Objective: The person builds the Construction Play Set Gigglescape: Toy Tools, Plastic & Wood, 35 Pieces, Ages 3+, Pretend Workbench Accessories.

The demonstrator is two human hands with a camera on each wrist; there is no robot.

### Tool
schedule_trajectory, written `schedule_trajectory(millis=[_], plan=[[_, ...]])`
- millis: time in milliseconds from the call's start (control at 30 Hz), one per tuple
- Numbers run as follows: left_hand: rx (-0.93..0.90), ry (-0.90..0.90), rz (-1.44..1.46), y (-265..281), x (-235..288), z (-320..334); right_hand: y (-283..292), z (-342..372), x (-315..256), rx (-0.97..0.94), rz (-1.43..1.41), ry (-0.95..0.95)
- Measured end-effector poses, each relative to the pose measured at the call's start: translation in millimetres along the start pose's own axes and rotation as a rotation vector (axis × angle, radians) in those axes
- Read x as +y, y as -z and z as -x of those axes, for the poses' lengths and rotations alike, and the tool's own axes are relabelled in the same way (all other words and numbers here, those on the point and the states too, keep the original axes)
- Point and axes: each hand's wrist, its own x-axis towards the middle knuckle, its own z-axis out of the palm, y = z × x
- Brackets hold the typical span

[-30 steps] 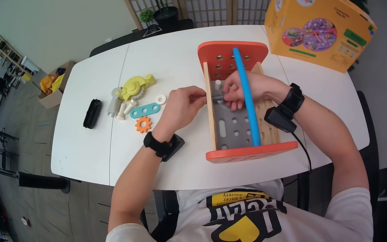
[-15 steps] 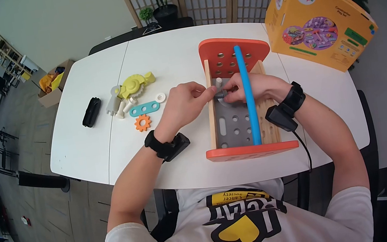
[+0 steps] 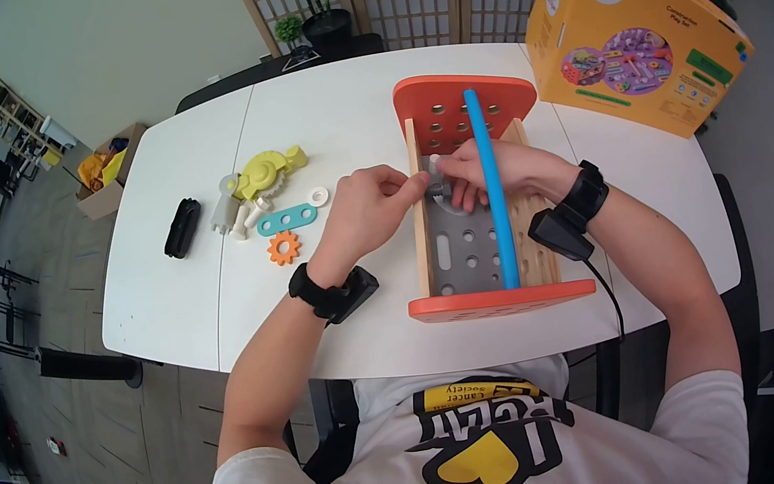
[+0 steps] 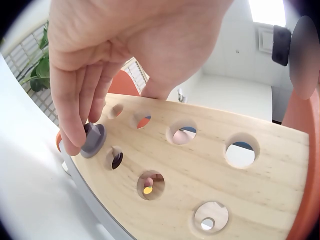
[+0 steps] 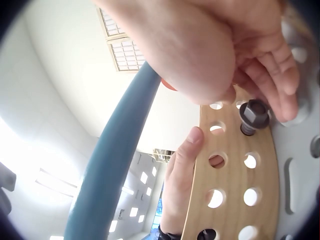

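Observation:
A toy workbench has orange-red end panels (image 3: 498, 300), a wooden side panel (image 3: 426, 256) with rows of holes and a grey perforated board (image 3: 473, 274). At the side panel's outer face, my left hand (image 3: 366, 207) holds a grey flanged hex nut (image 4: 95, 142) at its fingertips, its thumb over the panel's top edge. On the inner face, a dark grey hex bolt (image 5: 254, 116) stands in a hole, some thread showing beneath its head. My right hand (image 3: 505, 167) reaches under the blue rod (image 3: 499, 224), fingers loosely bent right beside the bolt head.
Left of the workbench lie a yellow toy saw (image 3: 267, 172), a teal strip (image 3: 287, 219), an orange gear (image 3: 284, 248) and a white ring (image 3: 318, 196). A black case (image 3: 183, 228) lies farther left. The yellow box (image 3: 620, 53) stands at the back right.
My right fingers have come off the bolt and loosened beside it. My left hand has shifted slightly right against the side panel.

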Motion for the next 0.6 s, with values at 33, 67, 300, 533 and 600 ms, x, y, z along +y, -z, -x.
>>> schedule_trajectory(millis=[33, 67, 300, 533, 600], plan=[[0.0, -0.005, 0.002, 0.1, -0.8, -0.1, -1.4, 1.5, -1.3, 0.037, 0.024, 0.039], [0.0, -0.009, 0.003, -0.1, -2.1, -0.5, -3.8, 3.7, -2.3, 0.074, 0.048, 0.077], [0.016, -0.012, 0.011, -2.0, -2.7, -0.2, 1.0, -5.9, 15.8, 0.06, 0.138, 0.237], [0.01, -0.01, -0.005, -1.7, -0.7, 0.4, -4.7, 3.1, -5.3, 0.009, 0.014, -0.011], [0.008, -0.008, -0.001, -1.4, 0.4, 1.1, -3.3, 0.4, -4.3, 0.038, 0.012, -0.016]])
